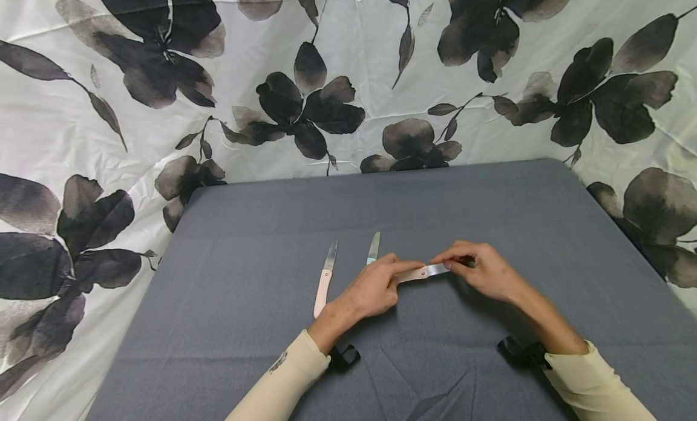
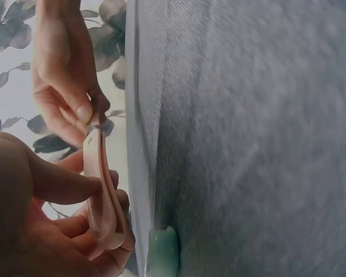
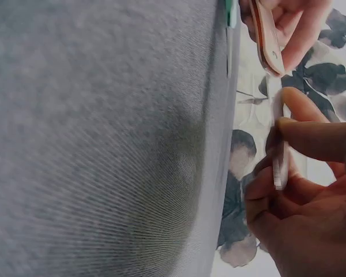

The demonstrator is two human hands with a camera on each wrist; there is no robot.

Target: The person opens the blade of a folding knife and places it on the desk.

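Note:
Both hands hold one folding knife with a pale pink handle, raised above the table. My left hand grips the handle, thumb on its side in the left wrist view. The blade is out of the handle, and my right hand pinches it between thumb and fingers. A second pink-handled folding knife lies unfolded to the left of my left hand. Between them, a knife with a mint-green handle lies with its blade pointing away; my left hand hides most of that handle in the head view.
The knives lie on a grey cloth-covered table, wrinkled near its front. Behind and beside it hangs a white floral cloth. A black strap device sits on each wrist.

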